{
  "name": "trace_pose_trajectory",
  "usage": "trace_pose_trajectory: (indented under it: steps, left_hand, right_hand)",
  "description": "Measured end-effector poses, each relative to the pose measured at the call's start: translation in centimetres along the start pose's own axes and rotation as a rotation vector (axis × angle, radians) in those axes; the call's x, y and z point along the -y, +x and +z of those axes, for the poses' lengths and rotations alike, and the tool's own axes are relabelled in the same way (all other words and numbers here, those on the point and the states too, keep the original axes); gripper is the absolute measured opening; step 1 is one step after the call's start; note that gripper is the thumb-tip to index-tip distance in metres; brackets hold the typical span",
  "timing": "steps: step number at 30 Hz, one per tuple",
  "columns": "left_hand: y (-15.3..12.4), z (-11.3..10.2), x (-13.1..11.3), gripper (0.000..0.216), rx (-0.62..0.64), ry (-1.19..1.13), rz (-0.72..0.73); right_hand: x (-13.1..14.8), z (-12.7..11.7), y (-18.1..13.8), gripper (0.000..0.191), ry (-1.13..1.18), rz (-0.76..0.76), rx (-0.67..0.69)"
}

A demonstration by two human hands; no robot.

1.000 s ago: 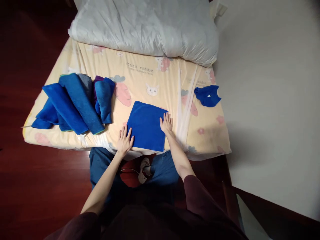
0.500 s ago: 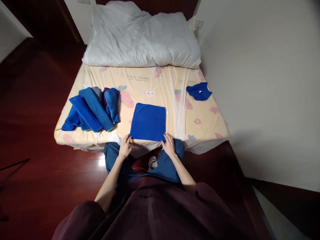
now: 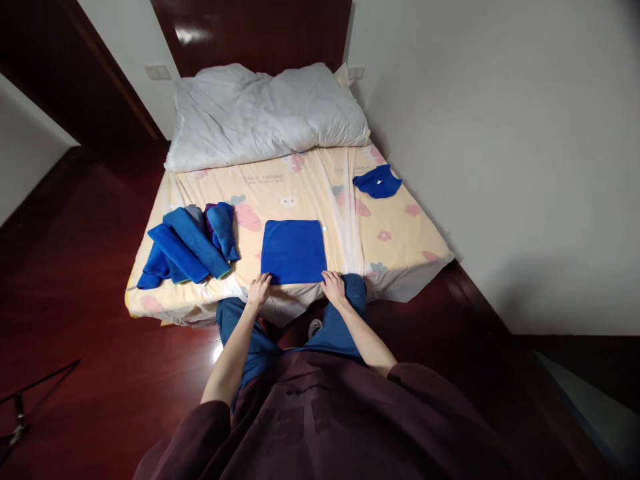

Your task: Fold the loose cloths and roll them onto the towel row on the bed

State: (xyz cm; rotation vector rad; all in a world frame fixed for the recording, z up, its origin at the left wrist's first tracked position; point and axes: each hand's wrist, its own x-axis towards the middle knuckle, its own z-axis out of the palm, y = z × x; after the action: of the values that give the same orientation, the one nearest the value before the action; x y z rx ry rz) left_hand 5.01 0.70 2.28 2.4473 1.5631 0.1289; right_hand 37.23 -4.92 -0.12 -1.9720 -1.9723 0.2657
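A square blue towel (image 3: pixel 293 252) lies flat at the near edge of the bed, a small white tag on its right side. My left hand (image 3: pixel 260 289) pinches its near left corner, fingers closed over the cloth. At the near right corner, my right hand (image 3: pixel 333 287) grips the edge between thumb and fingers. Left of the towel is a pile of rolled towels (image 3: pixel 193 243) in blue, grey and purple. Another blue cloth (image 3: pixel 377 182), crumpled with a white tag, rests farther back on the right.
The bed (image 3: pixel 395 250) has a yellow sheet with rabbit and carrot prints. A white quilt (image 3: pixel 265 117) is bunched at its far end against a dark headboard (image 3: pixel 270 33). A wall (image 3: pixel 475 133) runs along the right. A thin black stand (image 3: pixel 19 407) is on the floor at left.
The camera view has tilted up, showing more headboard. Both hands stay at the towel's near corners, the left slightly farther onto the cloth. The towel remains flat.
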Motion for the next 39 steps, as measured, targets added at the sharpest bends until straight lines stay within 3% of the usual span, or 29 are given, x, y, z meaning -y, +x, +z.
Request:
trace_pose_trajectory:
  steps: [8, 16, 23, 30, 39]
  left_hand:
    - [1.1, -0.8, -0.1, 0.043, -0.014, 0.022, -0.040]
    - [-0.4, -0.7, 1.3, 0.040, 0.054, -0.105, 0.072]
    - [-0.1, 0.8, 2.6, 0.041, -0.100, -0.419, -0.139]
    - [0.4, 1.4, 2.8, 0.034, -0.132, -0.557, -0.134]
    - [-0.3, 2.3, 3.4, 0.029, -0.192, -0.646, -0.286]
  right_hand:
    - [0.3, -1.3, 1.5, 0.035, -0.047, 0.001, 0.057]
    - [-2.7, -3.3, 1.2, 0.032, 0.049, -0.026, 0.112]
    - [-3.3, -2.5, 1.9, 0.047, 0.189, 0.011, 0.054]
    - [-3.6, -2.0, 2.5, 0.049, 0.258, 0.100, 0.029]
    - [-3.7, -2.4, 2.1, 0.036, 0.266, 0.169, 0.040]
